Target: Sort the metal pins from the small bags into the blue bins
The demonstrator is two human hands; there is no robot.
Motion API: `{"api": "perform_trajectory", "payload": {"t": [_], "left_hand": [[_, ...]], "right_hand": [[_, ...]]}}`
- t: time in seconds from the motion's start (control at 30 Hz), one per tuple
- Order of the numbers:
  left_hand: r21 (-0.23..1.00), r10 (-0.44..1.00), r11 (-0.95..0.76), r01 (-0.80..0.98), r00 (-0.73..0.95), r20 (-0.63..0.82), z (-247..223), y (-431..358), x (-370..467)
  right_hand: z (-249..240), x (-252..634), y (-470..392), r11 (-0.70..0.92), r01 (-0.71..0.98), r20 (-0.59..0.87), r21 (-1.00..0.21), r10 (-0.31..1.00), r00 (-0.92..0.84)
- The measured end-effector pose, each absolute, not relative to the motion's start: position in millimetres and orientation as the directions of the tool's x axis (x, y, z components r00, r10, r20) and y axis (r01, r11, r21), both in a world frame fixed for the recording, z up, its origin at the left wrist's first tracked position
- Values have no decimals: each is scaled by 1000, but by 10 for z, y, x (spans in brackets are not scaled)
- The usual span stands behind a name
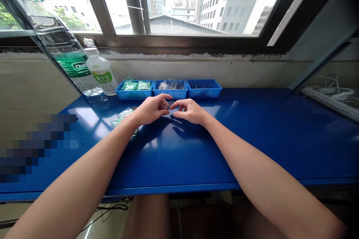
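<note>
Over the middle of the blue table (179,164), my left hand (154,109) is closed on a small clear plastic bag (168,105). My right hand (190,111) is just right of the bag, its thumb and index finger apart, with nothing visible between them. Behind my hands stand three blue bins in a row. Green packets lie in the left bin (134,95), clear bags in the middle bin (170,92), and a few small dark parts in the right bin (204,92). More green packets (122,116) lie on the table, partly hidden behind my left forearm.
A large water bottle (70,59) and a smaller white-capped bottle (101,73) stand at the back left. A window sill (185,44) runs behind the bins. White cables and a power strip (331,99) are at the far right, beyond a metal post.
</note>
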State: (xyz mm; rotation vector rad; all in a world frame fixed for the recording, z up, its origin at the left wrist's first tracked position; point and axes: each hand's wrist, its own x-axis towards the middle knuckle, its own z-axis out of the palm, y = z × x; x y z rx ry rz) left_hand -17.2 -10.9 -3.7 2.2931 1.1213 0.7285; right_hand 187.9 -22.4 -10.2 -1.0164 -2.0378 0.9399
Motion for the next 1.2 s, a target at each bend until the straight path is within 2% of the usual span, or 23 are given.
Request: {"api": "perform_trajectory", "payload": {"t": [0.3,0.4,0.7,1.03,1.2], "left_hand": [[746,827,-496,444,504,250,18,-163,-148],[782,844,-472,407,465,268,33,-163,-150],[777,842,-506,375,409,352,21,-157,-136],[665,833,-550,505,380,401,45,-167,-121],[524,817,-570,633,369,444,34,-150,-128]], "right_hand": [[-106,1894,-191,351,180,245,-919,866,-436],[-102,1895,-196,345,169,256,-923,879,-402],[-116,1913,-180,355,170,259,-919,871,-418],[-113,1892,-176,330,173,251,-928,898,-362],[-149,1894,-114,360,329,300,-873,928,-221]]}}
